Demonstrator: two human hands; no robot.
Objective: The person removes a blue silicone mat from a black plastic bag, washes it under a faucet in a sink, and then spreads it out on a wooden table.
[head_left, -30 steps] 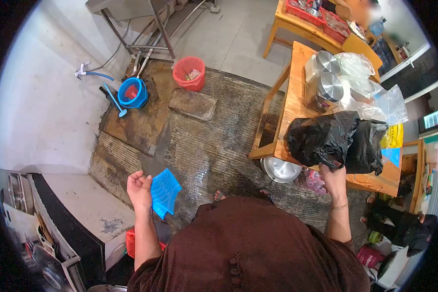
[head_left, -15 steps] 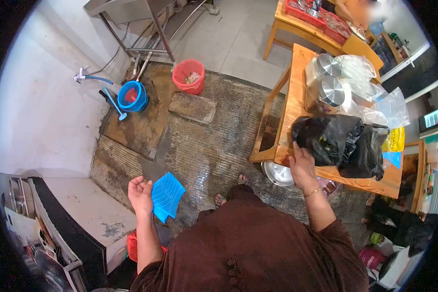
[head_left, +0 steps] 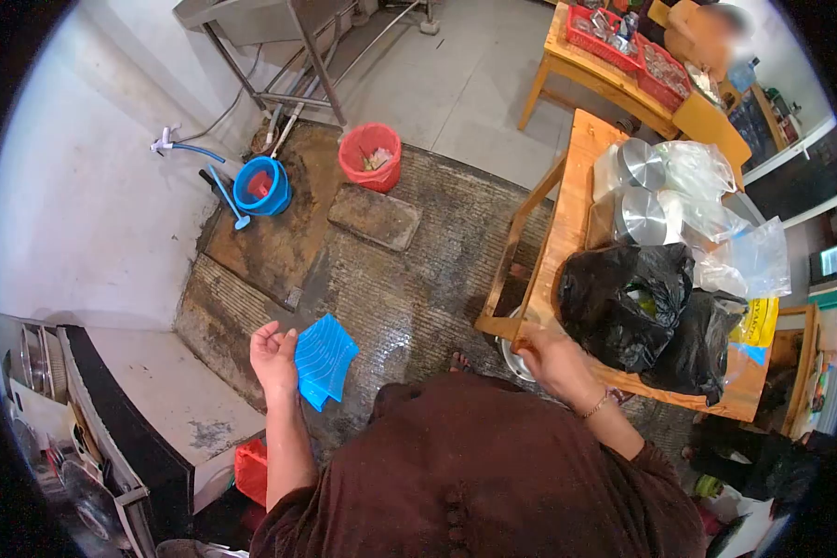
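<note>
Blue ribbed sheet (head_left: 323,361), pinched at its near edge in the left hand (head_left: 273,358), fans out to the right of those fingers above the wet floor; it looks light, thin and flexible, probably slippery, best gripped by an edge. The right hand (head_left: 551,361) rests on the table (head_left: 567,209) edge, closed on nothing visible, just short of the black bag (head_left: 628,302). What the bag contains is mostly hidden; the sheet's material is unclear.
</note>
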